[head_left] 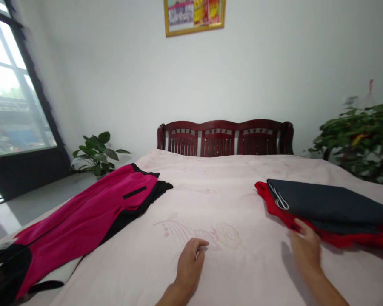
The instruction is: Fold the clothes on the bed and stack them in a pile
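Observation:
My left hand (190,262) hovers over or rests on the pink bedsheet (242,280), its fingers loosely curled with a gap at the thumb and nothing in them. At the front edge of a red cloth or garment (335,240) is my right hand (306,246), slightly blurred, fingers stretched toward the fabric. Whether it touches the cloth is unclear. Folded dark grey clothing (328,204) with a white drawstring (280,200) lies on the red one. To the left, a magenta and black zip jacket (92,212) is spread out lengthwise.
A dark red wooden bench back (218,138) stands beyond the bed's far edge. Leafy plants flank the bed, one at left (97,153) and one at right (364,140). A framed picture (194,30) hangs above. A dark-framed glass door (15,93) is at far left.

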Tool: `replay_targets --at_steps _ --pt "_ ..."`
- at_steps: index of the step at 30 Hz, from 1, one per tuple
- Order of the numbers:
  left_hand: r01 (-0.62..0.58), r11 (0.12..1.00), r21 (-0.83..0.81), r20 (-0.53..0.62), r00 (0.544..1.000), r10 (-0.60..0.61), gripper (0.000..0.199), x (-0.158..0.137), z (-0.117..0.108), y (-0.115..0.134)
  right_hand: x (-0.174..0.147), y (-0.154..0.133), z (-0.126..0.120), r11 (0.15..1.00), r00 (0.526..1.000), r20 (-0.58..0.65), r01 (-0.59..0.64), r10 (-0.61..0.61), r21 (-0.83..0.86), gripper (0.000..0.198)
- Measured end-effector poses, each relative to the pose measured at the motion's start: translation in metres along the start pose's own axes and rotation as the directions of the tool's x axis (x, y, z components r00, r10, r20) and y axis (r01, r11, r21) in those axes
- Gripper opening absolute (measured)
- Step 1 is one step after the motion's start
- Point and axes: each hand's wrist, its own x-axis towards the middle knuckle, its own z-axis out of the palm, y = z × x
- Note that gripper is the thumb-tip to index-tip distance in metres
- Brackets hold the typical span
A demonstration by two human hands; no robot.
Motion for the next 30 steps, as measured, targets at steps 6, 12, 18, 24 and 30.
replay_targets --at_steps 6,12,18,24,30 --pt "-0.058 0.998 -0.004 0.051 0.997 0.058 0.029 -0.001 -0.007 -0.004 -0.089 -0.027 0.059 0.990 0.931 0.360 0.099 -0.058 -0.096 0.055" --pt "-0.174 0.956 0.236 0.006 0.984 0.177 0.038 0.007 -0.038 -0.034 -0.118 -0.041 0.056 0.799 0.811 0.516 0.491 -0.275 -0.347 0.047" --pt "-0.010 0.761 0.648 -0.059 0.996 0.063 0.046 0.015 -0.090 -0.059 -0.122 -0.047 0.052 0.731 0.787 0.517 0.564 -0.336 -0.383 0.044" --pt "0.197 0.516 0.833 -0.272 0.959 0.073 0.045 0.006 -0.136 -0.072 -0.119 -0.048 0.052 0.776 0.801 0.530 0.513 -0.278 -0.367 0.045" --pt "0.394 0.292 0.872 -0.464 0.855 0.232 0.052 -0.011 -0.205 -0.079 -0.118 -0.047 0.053 0.798 0.810 0.518 0.492 -0.274 -0.347 0.045"
